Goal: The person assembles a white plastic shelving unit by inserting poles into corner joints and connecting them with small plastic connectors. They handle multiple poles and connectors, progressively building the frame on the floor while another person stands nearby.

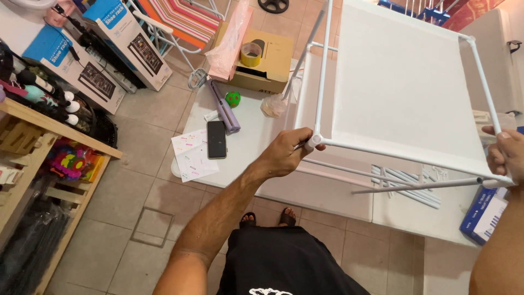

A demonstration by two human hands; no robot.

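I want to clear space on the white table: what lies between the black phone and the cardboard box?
In the head view, a purple tube-like bundle and a small green ball lie between the phone and the cardboard box.

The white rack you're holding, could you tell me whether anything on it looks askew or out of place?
Yes. One grey tube under the rack slants loose by the right hand, its left end attached to nothing. Another tube leans diagonally above the left hand.

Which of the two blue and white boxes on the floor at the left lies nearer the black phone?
The upper box, leaning beside the striped folding chair. The other box lies farther left, against the wooden shelf, farther from the phone.
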